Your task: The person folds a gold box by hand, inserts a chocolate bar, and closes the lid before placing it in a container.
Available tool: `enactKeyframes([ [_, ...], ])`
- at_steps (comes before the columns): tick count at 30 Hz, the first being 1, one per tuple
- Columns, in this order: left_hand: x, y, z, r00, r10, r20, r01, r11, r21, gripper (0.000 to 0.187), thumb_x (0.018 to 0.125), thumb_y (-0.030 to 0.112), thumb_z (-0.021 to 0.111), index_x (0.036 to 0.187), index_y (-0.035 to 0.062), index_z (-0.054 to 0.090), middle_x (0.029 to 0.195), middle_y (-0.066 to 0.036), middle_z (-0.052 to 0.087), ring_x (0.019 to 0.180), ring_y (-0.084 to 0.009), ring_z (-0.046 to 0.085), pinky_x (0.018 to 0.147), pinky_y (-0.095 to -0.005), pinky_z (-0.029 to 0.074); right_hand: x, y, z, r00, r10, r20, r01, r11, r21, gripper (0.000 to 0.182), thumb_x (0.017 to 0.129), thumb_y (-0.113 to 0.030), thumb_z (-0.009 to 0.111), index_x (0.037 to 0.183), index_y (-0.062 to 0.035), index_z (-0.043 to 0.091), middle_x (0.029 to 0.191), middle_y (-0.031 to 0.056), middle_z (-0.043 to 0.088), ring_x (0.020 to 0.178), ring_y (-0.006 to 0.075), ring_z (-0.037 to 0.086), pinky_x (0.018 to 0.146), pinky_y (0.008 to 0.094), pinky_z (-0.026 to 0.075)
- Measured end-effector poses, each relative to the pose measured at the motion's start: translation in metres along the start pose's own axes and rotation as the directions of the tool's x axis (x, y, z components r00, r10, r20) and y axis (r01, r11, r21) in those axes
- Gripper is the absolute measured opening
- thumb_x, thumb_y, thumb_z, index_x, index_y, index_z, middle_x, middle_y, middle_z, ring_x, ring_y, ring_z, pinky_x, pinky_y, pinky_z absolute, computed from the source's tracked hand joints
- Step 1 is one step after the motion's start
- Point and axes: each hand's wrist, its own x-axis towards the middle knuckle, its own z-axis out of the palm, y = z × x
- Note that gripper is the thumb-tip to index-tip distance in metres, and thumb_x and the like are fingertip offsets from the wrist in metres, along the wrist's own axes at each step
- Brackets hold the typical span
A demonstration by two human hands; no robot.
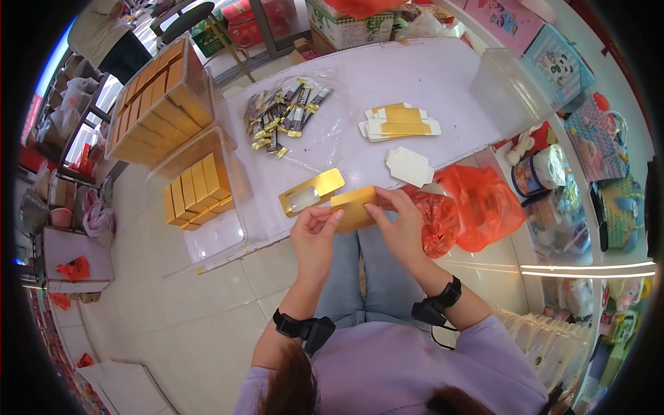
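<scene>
From my remote seat, the white counter point(422, 69) looms largest, then the clear tub point(166, 135) at its left, the heap of wrapped sticks point(294, 117) and the flat cartons point(402, 124). Fingers of the left hand point(312, 234) and right hand point(404, 225) pinch opposite ends of the small gold box point(353, 207) at the near edge; I judge I'm shaping or closing it, calling next for light, even pressure.

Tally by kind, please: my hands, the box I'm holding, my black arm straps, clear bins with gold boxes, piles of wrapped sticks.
Hands: 2
Held gold box: 1
Black arm straps: 2
Clear bins: 2
Wrapped-stick pile: 1
Total: 8
</scene>
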Motion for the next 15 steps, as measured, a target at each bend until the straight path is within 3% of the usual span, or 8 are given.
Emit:
enactKeyframes([
  [1,0.001,-0.003,0.000,1.000,0.001,0.002,-0.001,1.000,-0.008,0.014,0.089,0.003,0.072,0.098,0.0029,0.063,0.088,-0.004,0.069,0.079,-0.0077,0.063,0.071,-0.0235,0.049,0.000,0.001,0.003,0.998,0.049,0.029,-0.052,0.990,0.129,0.037,0.089,-0.011,0.070,0.123,-0.0007,0.057,0.092,0.0108,0.065,0.086,0.0217,0.066,0.079,0.0325,0.052],
  [2,0.001,-0.006,0.000,1.000,0.002,0.002,-0.002,1.000,-0.016,0.017,0.089,0.003,0.072,0.103,0.0029,0.062,0.087,-0.004,0.069,0.078,-0.0074,0.062,0.070,-0.0234,0.049,-0.001,0.002,0.004,0.998,0.050,0.029,-0.054,0.990,0.128,0.037,0.089,-0.011,0.070,0.123,-0.0007,0.057,0.092,0.0108,0.065,0.086,0.0217,0.066,0.079,0.0325,0.052],
  [4,0.000,-0.006,-0.001,1.000,0.016,0.009,-0.016,1.000,0.003,0.022,0.090,0.003,0.071,0.109,0.0030,0.061,0.086,-0.004,0.069,0.077,-0.0071,0.062,0.069,-0.0233,0.049,0.002,0.001,0.005,0.965,0.226,0.136,-0.264,0.825,0.500,0.037,0.092,-0.008,0.067,0.126,-0.0027,0.054,0.086,0.0055,0.063,0.078,0.0130,0.063,0.074,0.0259,0.051],
  [8,0.001,-0.001,-0.007,0.995,0.022,0.099,-0.026,0.998,0.049,0.035,0.092,0.002,0.067,0.125,0.0043,0.055,0.082,-0.004,0.068,0.074,-0.0065,0.061,0.066,-0.0226,0.048,0.010,0.004,-0.008,0.935,0.229,0.271,-0.342,0.787,0.513,0.031,0.094,-0.004,0.063,0.124,-0.0036,0.054,0.086,0.0011,0.062,0.078,0.0065,0.059,0.073,0.0217,0.048],
  [12,0.005,0.002,-0.014,0.986,0.019,0.163,-0.034,0.996,0.088,0.035,0.092,0.000,0.065,0.125,0.0061,0.059,0.078,-0.001,0.065,0.071,-0.0042,0.060,0.066,-0.0197,0.047,0.014,0.007,-0.010,0.907,0.177,0.383,-0.365,0.784,0.501,0.030,0.093,-0.002,0.064,0.123,-0.0028,0.060,0.084,-0.0022,0.059,0.077,0.0050,0.056,0.072,0.0204,0.046],
  [15,0.009,0.004,-0.020,0.979,-0.004,0.205,-0.024,0.991,0.135,0.027,0.092,0.002,0.066,0.119,0.0038,0.063,0.082,-0.004,0.068,0.076,-0.0081,0.063,0.068,-0.0229,0.050,0.016,-0.004,-0.015,0.877,0.212,0.432,-0.422,0.769,0.480,0.026,0.092,-0.004,0.066,0.118,-0.0029,0.067,0.089,-0.0022,0.061,0.082,0.0046,0.057,0.073,0.0209,0.047],
])
